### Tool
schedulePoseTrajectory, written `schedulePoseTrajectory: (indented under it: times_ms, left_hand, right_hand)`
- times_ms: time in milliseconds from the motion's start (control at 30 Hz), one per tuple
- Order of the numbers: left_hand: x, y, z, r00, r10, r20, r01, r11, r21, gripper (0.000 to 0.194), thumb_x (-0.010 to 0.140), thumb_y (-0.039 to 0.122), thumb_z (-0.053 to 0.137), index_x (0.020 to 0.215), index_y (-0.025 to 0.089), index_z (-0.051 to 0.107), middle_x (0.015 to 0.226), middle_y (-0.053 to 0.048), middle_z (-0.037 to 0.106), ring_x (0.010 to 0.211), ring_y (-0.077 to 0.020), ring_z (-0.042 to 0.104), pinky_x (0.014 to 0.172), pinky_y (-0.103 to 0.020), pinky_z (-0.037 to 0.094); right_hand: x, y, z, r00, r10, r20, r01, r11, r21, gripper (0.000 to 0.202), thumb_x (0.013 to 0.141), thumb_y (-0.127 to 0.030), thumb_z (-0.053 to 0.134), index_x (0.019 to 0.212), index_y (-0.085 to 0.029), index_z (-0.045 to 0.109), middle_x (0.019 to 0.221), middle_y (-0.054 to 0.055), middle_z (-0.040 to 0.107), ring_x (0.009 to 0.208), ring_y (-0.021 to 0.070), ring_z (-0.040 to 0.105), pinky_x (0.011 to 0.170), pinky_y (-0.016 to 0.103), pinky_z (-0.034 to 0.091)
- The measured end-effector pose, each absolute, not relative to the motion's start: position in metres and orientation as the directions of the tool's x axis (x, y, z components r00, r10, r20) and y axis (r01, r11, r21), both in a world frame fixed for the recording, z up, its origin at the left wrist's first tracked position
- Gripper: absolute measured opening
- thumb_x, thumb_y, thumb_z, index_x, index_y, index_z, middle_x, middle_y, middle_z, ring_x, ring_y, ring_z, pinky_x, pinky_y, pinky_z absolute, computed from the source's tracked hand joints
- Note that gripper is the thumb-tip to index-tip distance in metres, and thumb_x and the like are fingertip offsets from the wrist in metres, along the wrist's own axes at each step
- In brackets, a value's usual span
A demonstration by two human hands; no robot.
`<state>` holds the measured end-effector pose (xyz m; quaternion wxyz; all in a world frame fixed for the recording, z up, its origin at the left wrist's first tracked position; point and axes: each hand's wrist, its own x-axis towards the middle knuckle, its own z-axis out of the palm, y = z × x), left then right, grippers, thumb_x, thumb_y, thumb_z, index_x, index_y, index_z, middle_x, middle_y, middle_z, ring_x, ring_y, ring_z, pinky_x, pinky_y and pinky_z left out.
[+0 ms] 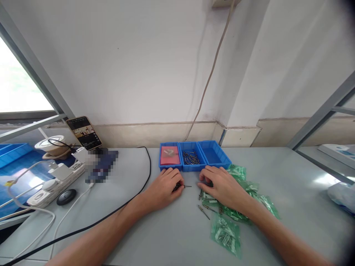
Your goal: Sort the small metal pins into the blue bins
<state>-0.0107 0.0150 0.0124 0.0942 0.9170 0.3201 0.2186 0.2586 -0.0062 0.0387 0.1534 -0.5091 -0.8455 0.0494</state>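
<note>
Head view shows three blue trays [194, 168], left hand [168, 183] with grip curled round one dark piece [176, 187], right hand [222, 184] with grip unclear.

My bare left forearm [119, 223] slants in over the near edge of the surface [166, 240] and my right forearm [266, 220] from its near right side, so my hands face each other, close but apart. My left hand [166, 184] pinches with bent fingers and thumb; my right hand [219, 181], back upward, curls its fingers towards its thumb.
</note>
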Motion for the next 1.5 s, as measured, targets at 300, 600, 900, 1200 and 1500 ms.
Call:
schedulePoseTrajectory:
  times_ms: [300, 600, 900, 1200, 1500]
  left_hand:
    - [-0.011, 0.016, 0.012, 0.695, 0.628, 0.350, 0.538, -0.777, 0.326, 0.006, 0.105, 0.019, 0.058, 0.100, 0.021, 0.058, 0.102, -0.003, 0.063, 0.094, -0.0209, 0.055, 0.088, -0.036, 0.043]
    - [-0.011, 0.015, 0.013, 0.696, 0.635, 0.336, 0.547, -0.771, 0.326, 0.006, 0.106, 0.020, 0.060, 0.100, 0.021, 0.058, 0.103, -0.002, 0.063, 0.096, -0.0207, 0.056, 0.089, -0.035, 0.044]
    - [-0.010, 0.015, 0.015, 0.696, 0.632, 0.340, 0.542, -0.774, 0.328, 0.005, 0.106, 0.021, 0.059, 0.101, 0.022, 0.059, 0.104, -0.004, 0.064, 0.096, -0.0217, 0.057, 0.089, -0.036, 0.045]
    - [-0.011, 0.015, 0.012, 0.700, 0.627, 0.343, 0.538, -0.778, 0.325, 0.005, 0.107, 0.023, 0.058, 0.103, 0.022, 0.060, 0.105, -0.004, 0.064, 0.098, -0.0221, 0.057, 0.091, -0.037, 0.044]
    - [-0.011, 0.015, 0.012, 0.696, 0.637, 0.331, 0.538, -0.768, 0.346, 0.004, 0.108, 0.023, 0.059, 0.104, 0.022, 0.060, 0.107, -0.004, 0.064, 0.100, -0.0222, 0.056, 0.092, -0.037, 0.044]
  right_hand:
    - [0.266, -0.003, 0.043, -0.401, 0.909, 0.118, 0.863, 0.417, -0.284, 0.021, 0.105, -0.028, 0.063, 0.084, -0.024, 0.060, 0.086, 0.000, 0.070, 0.081, 0.0231, 0.064, 0.079, 0.036, 0.037]
    - [0.255, -0.004, 0.041, -0.480, 0.862, 0.165, 0.798, 0.507, -0.325, 0.011, 0.108, -0.023, 0.056, 0.103, -0.024, 0.065, 0.100, 0.002, 0.072, 0.093, 0.0239, 0.066, 0.085, 0.039, 0.039]
    - [0.274, 0.000, 0.039, -0.498, 0.852, 0.161, 0.794, 0.522, -0.311, 0.028, 0.107, -0.021, 0.050, 0.123, -0.031, 0.071, 0.115, 0.005, 0.072, 0.099, 0.0262, 0.068, 0.090, 0.043, 0.046]
    - [0.266, -0.002, 0.042, -0.550, 0.825, 0.129, 0.758, 0.558, -0.337, 0.023, 0.112, -0.024, 0.047, 0.095, -0.024, 0.062, 0.104, 0.004, 0.066, 0.094, 0.0230, 0.066, 0.084, 0.037, 0.043]
    - [0.261, -0.007, 0.040, -0.483, 0.840, 0.246, 0.748, 0.542, -0.384, 0.023, 0.115, -0.024, 0.038, 0.096, -0.025, 0.052, 0.098, 0.003, 0.066, 0.089, 0.0234, 0.061, 0.082, 0.037, 0.044]
